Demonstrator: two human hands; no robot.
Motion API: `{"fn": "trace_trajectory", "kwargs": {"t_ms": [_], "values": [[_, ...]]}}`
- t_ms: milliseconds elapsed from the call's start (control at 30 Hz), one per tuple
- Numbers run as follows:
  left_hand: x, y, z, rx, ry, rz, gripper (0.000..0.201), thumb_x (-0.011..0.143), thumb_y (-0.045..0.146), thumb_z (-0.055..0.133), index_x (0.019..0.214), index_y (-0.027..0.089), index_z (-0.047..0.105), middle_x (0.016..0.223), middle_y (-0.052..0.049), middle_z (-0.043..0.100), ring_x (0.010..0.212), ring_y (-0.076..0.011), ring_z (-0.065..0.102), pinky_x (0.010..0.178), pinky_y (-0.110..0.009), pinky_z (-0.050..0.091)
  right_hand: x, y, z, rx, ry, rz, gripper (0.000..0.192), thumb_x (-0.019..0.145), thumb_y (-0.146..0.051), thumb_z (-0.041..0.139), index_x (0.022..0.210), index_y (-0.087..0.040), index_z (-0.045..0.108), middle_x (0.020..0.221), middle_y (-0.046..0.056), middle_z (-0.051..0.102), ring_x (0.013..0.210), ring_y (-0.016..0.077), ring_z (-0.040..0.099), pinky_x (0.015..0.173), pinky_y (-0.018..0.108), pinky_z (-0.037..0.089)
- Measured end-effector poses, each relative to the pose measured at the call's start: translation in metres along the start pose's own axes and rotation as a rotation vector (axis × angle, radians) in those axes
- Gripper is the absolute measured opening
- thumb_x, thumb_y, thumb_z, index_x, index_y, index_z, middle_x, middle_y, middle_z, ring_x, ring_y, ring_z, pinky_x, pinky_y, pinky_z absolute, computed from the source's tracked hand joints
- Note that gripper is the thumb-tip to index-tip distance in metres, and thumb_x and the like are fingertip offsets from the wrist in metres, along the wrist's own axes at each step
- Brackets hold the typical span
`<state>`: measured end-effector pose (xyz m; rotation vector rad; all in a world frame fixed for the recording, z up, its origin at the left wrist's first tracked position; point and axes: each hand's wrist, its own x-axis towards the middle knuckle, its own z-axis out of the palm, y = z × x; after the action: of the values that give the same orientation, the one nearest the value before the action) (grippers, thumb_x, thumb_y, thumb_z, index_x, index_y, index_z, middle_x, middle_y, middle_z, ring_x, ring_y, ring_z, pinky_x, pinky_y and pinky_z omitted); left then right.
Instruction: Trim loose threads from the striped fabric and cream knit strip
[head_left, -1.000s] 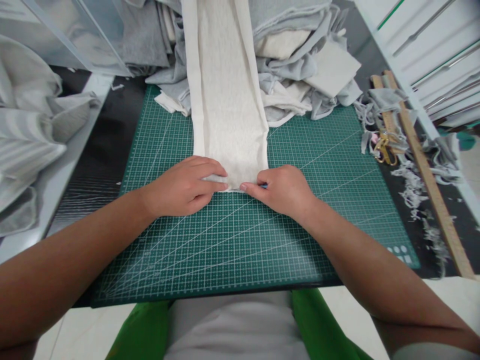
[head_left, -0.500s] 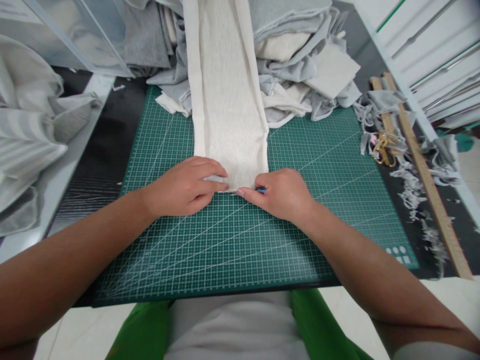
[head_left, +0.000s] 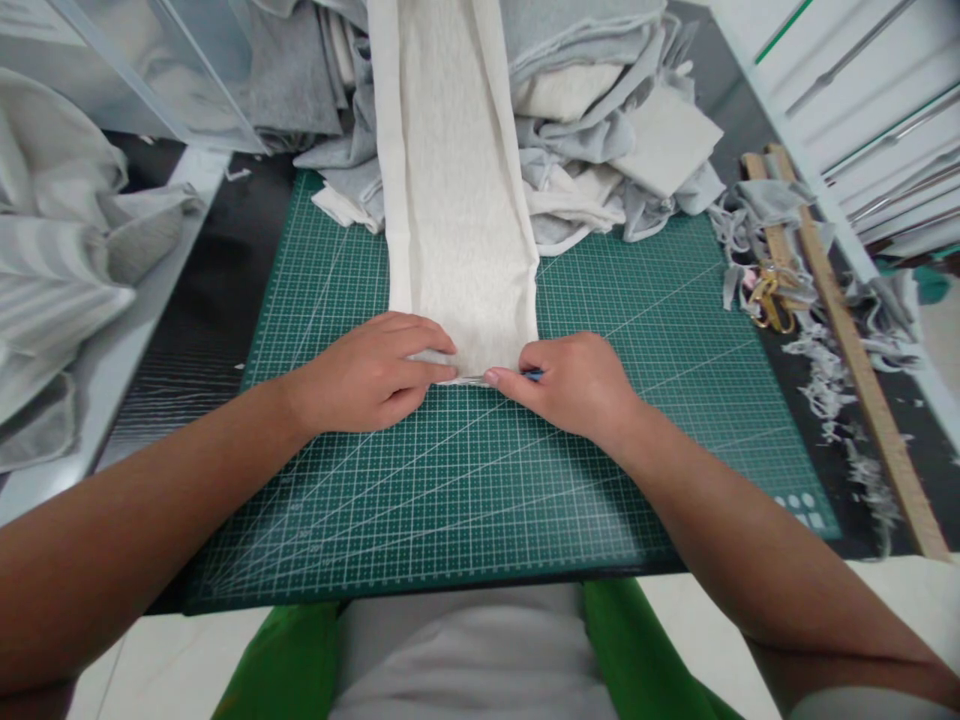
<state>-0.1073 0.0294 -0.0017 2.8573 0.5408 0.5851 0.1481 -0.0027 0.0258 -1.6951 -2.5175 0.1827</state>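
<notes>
The near end of a cream cloth strip [head_left: 457, 200] lies on the green cutting mat [head_left: 637, 420], lined up with the grid. The left hand [head_left: 367, 375] pins it flat, fingers [head_left: 427, 372] curled onto the hem. The right hand [head_left: 574, 385] is closed around a small blue tool [head_left: 534, 375], tip at the strip's edge. The step looks like marking or trimming, which calls for steady pressure.

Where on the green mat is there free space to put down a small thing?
The cutting mat is bare between the hands and its near edge, and on both sides of the cream strip. The left hand and right hand press the strip's end. The fabric pile and scraps beside the ruler crowd the far and right sides.
</notes>
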Motion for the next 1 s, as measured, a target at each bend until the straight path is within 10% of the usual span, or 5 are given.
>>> {"fn": "trace_trajectory", "kwargs": {"t_ms": [1000], "values": [[0.0,-0.001,0.0,-0.013,-0.013,-0.015,0.027,0.086,0.016,0.054,0.109,0.021,0.068,0.121,-0.009,0.062,0.114,-0.0237,0.056,0.098,-0.045,0.047,0.007,-0.012,0.006,-0.014,-0.016,-0.041,0.065,0.087,-0.07,0.035,0.064,-0.019,0.069,0.054,0.003,0.06,0.053,0.0133,0.049,0.054,0.028,0.021]]}}
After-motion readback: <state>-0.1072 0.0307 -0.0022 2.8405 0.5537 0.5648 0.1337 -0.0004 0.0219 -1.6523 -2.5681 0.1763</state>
